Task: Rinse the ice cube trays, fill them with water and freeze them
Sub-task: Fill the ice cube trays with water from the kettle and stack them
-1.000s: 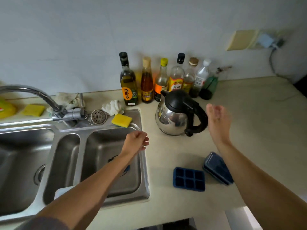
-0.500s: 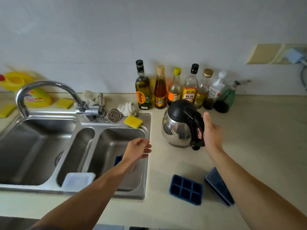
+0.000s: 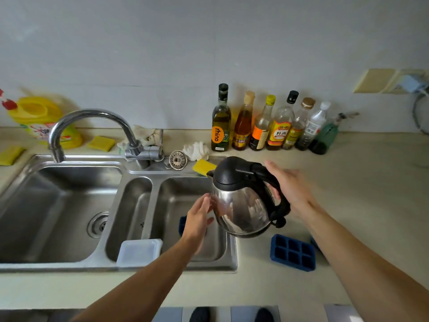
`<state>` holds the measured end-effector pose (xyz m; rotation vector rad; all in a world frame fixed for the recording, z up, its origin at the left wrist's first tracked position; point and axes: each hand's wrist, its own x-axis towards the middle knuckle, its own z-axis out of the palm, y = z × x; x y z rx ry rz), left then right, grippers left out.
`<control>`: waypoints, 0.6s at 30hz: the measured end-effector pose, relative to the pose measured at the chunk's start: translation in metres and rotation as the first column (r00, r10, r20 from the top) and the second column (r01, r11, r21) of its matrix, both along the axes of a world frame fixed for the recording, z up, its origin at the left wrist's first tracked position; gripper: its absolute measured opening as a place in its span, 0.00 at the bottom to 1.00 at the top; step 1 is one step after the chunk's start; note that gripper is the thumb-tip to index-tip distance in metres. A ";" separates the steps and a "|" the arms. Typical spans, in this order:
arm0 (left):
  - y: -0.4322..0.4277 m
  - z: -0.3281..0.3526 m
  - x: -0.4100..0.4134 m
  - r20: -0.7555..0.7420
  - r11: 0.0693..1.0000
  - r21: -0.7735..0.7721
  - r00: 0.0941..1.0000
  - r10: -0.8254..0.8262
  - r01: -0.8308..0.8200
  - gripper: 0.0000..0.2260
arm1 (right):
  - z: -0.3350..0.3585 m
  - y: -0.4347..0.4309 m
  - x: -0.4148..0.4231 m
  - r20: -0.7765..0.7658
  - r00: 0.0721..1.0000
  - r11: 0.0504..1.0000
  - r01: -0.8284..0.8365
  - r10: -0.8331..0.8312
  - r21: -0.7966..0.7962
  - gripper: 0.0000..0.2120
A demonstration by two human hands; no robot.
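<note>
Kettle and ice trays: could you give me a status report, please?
Right hand grips the kettle handle; left hand open at its side. Ice tray on counter, second tray in sink behind left hand.

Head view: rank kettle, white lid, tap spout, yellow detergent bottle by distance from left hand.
1. kettle, just right of the left hand
2. white lid, sink's front rim
3. tap spout, over left basin
4. yellow detergent bottle, far-left by wall
</note>
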<state>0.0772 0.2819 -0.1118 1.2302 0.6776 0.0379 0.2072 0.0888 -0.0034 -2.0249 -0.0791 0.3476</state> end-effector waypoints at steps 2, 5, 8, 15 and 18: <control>0.005 -0.004 -0.011 0.002 0.997 -0.077 1.000 0.000 0.000 0.14 | 0.005 0.015 -0.009 0.029 0.999 0.997 -0.034 0.036 -0.074 0.34; 0.012 -0.012 -0.024 -0.045 0.974 -0.223 0.999 0.030 -0.040 0.14 | 0.012 0.037 -0.021 0.043 0.993 0.986 -0.104 0.110 -0.131 0.33; 0.015 -0.022 -0.033 -0.081 0.939 -0.344 0.997 -0.006 -0.022 0.16 | 0.019 0.058 -0.025 0.051 0.979 0.952 -0.179 0.198 -0.250 0.32; 0.016 -0.031 -0.040 -0.097 0.885 -0.457 0.994 0.044 -0.084 0.19 | 0.033 0.091 -0.026 0.029 0.953 0.878 -0.266 0.302 -0.399 0.32; 0.017 -0.030 -0.042 -0.094 0.871 -0.483 0.994 0.055 -0.094 0.20 | 0.038 0.100 -0.025 0.028 0.943 0.854 -0.287 0.331 -0.433 0.31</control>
